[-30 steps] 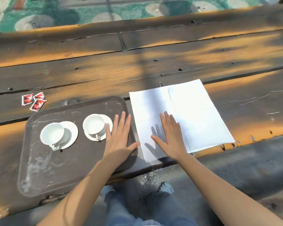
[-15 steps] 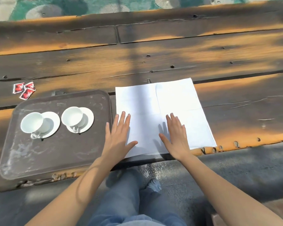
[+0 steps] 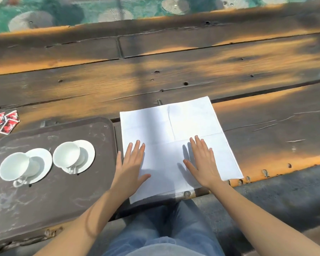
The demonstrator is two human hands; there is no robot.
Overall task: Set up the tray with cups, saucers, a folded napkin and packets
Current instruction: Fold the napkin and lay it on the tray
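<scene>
A white napkin (image 3: 181,126) lies unfolded and flat on the wooden table, showing fold creases. My left hand (image 3: 130,167) rests flat on its near left part, fingers spread. My right hand (image 3: 201,161) lies flat on its near right part. To the left sits a dark brown tray (image 3: 54,198). On it stand two white cups, one (image 3: 14,166) on a saucer (image 3: 42,164) and another (image 3: 66,154) on a saucer (image 3: 88,157). Three red packets (image 3: 5,121) lie on the table beyond the tray's far left corner.
The table (image 3: 174,71) is made of worn dark planks with bolt holes and gaps. Its near edge (image 3: 275,172) runs just past the napkin's near corner. My legs in jeans (image 3: 164,231) are below the edge. A green patterned floor (image 3: 81,10) shows beyond the table.
My left hand has moved from the tray's right edge onto the napkin. My right hand has shifted a little right on the napkin. The camera view has swung to the right.
</scene>
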